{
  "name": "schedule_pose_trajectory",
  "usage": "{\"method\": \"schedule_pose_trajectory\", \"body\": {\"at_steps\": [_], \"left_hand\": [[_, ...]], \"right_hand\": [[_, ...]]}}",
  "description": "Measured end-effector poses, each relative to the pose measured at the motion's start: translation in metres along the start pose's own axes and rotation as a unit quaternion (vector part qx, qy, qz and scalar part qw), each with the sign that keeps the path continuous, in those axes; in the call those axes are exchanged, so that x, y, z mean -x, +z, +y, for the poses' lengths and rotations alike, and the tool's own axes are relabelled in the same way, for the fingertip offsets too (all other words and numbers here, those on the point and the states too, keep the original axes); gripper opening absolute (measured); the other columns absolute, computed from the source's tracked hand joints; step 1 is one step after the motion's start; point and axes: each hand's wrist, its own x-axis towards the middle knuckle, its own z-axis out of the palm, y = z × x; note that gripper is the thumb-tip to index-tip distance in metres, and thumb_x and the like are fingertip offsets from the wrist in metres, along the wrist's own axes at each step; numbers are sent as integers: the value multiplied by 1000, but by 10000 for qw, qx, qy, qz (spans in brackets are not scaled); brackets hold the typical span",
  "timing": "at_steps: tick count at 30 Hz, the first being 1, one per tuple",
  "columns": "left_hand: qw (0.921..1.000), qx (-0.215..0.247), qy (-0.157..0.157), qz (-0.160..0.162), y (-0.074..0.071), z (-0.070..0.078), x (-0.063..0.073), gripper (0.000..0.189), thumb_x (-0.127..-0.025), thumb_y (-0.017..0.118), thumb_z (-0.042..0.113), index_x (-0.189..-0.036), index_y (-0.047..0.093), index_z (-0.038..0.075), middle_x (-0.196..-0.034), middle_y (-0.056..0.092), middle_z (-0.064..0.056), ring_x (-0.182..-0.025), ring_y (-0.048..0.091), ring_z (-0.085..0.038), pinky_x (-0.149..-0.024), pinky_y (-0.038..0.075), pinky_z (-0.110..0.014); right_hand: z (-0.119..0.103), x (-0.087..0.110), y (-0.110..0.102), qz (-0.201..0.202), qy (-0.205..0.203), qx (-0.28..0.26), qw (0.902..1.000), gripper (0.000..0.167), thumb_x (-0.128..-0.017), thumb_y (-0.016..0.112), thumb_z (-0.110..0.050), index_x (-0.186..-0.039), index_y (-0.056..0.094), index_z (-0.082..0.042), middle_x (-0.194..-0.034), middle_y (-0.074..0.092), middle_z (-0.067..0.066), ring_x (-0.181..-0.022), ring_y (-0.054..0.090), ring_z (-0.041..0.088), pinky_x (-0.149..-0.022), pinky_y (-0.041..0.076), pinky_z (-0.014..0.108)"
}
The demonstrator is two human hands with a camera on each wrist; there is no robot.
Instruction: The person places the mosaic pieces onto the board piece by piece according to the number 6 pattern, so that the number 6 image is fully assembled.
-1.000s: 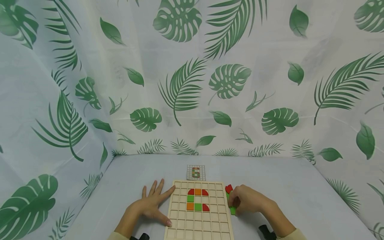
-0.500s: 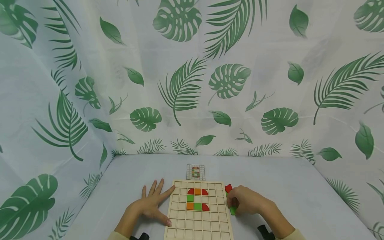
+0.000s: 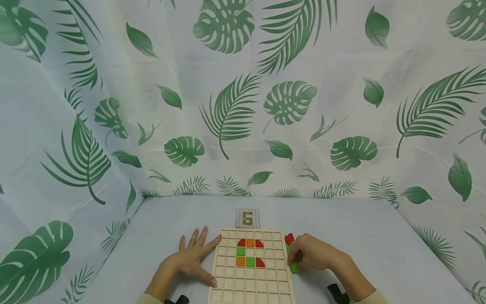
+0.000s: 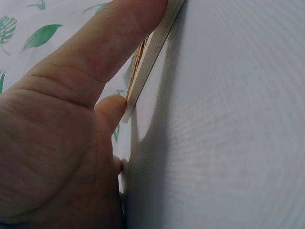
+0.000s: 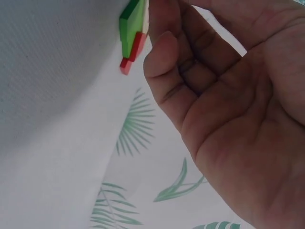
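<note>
My left hand (image 3: 191,258) lies with spread, straight fingers at the left side of a wooden grid board (image 3: 250,283), thumb and index fingertip on its edge (image 4: 151,52). Several coloured tiles sit in the board: red quarter-rounds (image 3: 241,243), orange squares (image 3: 250,242) and green squares (image 3: 241,251). To the right of the board, my right hand (image 3: 314,252) curls its fingers over a small row of loose tiles, pinching a green tile (image 3: 294,268) at its thumb side. Its fingertips partly hide the row. Red tiles (image 3: 290,239) show beyond the fingers, and again red (image 5: 137,46) in the right wrist view.
Behind the board lies a small gridded card (image 3: 247,218) with a coloured figure like a 6. A pale cloth (image 3: 341,219) covers the table, and a leaf-print curtain (image 3: 243,169) stands around its back and sides.
The green tile by my right thumb has turned and tilted slightly, and the right hand has shifted a little. The left hand, the board and its tiles have stayed put.
</note>
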Motion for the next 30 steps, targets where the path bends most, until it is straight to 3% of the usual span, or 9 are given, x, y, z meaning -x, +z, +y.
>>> {"method": "schedule_pose_trajectory", "body": {"at_steps": [5, 11, 17, 30], "left_hand": [[10000, 8, -28, -5, 2, 0, -1, 130, -59, 89, 73, -165, 22, 39, -174, -7, -22, -159, -16, -49, -115, -15, -81], [10000, -39, -30, -7, 2, -1, -1, 130, -59, 89, 74, -165, 21, 40, -175, -7, -21, -159, -15, -49, -115, -15, -81], [10000, -30, -21, -5, 2, -2, -2, 130, -59, 88, 74, -165, 21, 40, -175, -7, -21, -159, -15, -50, -115, -14, -81], [10000, -16, -27, 2, 0, -1, -1, 130, -60, 88, 74, -166, 22, 39, -174, -7, -22, -159, -15, -50, -115, -14, -81]], "right_hand": [[1, 1, 0, 18, -21, -85, 10000, 27, -73, 87, 6, -84, 83, -18, -79, 76, -9, -67, 61, 3, -62, 55, 22], [3, 1, -6, 109, -347, -234, 9991, 22, -78, 84, 4, -91, 84, -13, -80, 76, -7, -67, 60, 1, -61, 55, 22], [4, 0, -7, 214, -510, -324, 9979, 18, -86, 80, -3, -102, 83, -9, -95, 78, -4, -79, 64, 1, -69, 57, 21], [-17, -26, -4, 553, -809, 88, 9951, 18, -90, 79, -4, -105, 82, -13, -98, 76, -7, -78, 62, 2, -69, 58, 22]]}}
